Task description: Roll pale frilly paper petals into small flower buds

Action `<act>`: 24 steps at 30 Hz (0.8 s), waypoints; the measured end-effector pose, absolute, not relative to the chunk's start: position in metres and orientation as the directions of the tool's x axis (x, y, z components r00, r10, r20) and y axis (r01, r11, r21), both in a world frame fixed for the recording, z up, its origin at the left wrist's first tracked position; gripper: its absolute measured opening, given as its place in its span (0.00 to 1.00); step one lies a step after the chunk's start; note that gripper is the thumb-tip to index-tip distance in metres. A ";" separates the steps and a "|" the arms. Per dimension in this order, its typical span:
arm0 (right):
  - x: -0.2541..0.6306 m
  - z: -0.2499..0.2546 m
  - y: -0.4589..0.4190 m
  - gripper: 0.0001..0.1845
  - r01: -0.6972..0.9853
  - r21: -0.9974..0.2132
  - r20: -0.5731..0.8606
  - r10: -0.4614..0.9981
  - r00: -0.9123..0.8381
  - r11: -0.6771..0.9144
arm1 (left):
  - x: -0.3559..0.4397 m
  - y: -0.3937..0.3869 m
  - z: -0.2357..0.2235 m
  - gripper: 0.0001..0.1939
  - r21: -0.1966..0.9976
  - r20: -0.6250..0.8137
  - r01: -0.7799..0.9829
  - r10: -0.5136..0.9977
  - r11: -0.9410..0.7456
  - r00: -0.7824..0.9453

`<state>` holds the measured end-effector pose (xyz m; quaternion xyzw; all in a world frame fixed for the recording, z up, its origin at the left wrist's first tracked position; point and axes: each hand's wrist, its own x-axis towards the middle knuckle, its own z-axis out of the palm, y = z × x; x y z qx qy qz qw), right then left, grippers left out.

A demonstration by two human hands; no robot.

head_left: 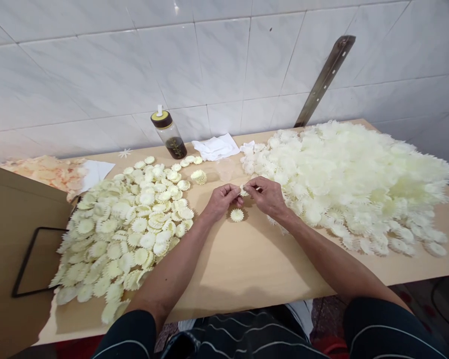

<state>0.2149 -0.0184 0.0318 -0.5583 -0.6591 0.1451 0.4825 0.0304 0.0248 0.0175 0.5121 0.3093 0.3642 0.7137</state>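
Between my left hand (223,198) and my right hand (265,194), both pinched closed, is a small pale flower-shaped piece (243,190) with a toothed edge. Just below them on the table lies a round, scalloped pale-yellow disc (237,215). To the left spreads a large pile of cupped, scalloped pale-yellow discs (140,224). On the right is a bigger heap of thin, translucent whitish flower-shaped pieces (359,169). A short stack of the yellow discs (198,176) sits a little beyond my left hand.
A bottle of dark liquid (170,137) stands near the tiled wall, beside crumpled white tissue (216,147). A slotted metal bar (324,82) leans on the wall. Orange-tinted petal-like pieces (47,172) lie at far left, behind a brown box-like panel (18,259). The wooden table (262,269) ends close to my body.
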 end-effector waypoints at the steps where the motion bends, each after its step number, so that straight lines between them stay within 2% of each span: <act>1: 0.215 0.032 -0.019 0.08 0.599 -0.723 0.486 0.869 0.088 0.344 | 0.031 0.024 0.017 0.26 0.961 -0.055 -0.200 0.842 0.190 0.537; 8: 0.219 0.030 -0.021 0.08 0.701 -0.565 0.601 0.799 -0.013 0.436 | 0.035 0.022 0.011 0.26 0.990 -0.022 -0.107 0.850 0.092 0.527; 11: 0.219 0.031 -0.021 0.08 0.704 -0.553 0.596 0.802 -0.039 0.445 | 0.034 0.022 0.009 0.26 0.995 -0.002 -0.088 0.849 0.057 0.529; 15: 0.215 0.032 -0.024 0.08 0.690 -0.618 0.527 0.850 0.009 0.377 | 0.032 0.023 0.009 0.25 0.995 -0.005 -0.080 0.850 0.056 0.526; 18: 0.218 0.037 -0.024 0.08 0.625 -0.725 0.466 0.874 0.134 0.291 | 0.031 0.024 0.008 0.25 0.992 -0.006 -0.102 0.840 0.073 0.543; 21: 0.237 0.049 -0.021 0.14 0.414 -0.892 0.325 0.894 0.308 0.182 | 0.031 0.025 0.007 0.25 0.981 -0.012 -0.160 0.857 0.110 0.515; 22: 0.244 0.055 -0.020 0.16 0.309 -0.934 0.297 0.876 0.381 0.182 | 0.031 0.026 0.006 0.24 0.979 -0.011 -0.174 0.872 0.110 0.490; 24: 0.257 0.066 -0.018 0.17 0.150 -0.949 0.315 0.810 0.494 0.278 | 0.031 0.027 0.007 0.23 0.977 0.008 -0.189 0.877 0.095 0.481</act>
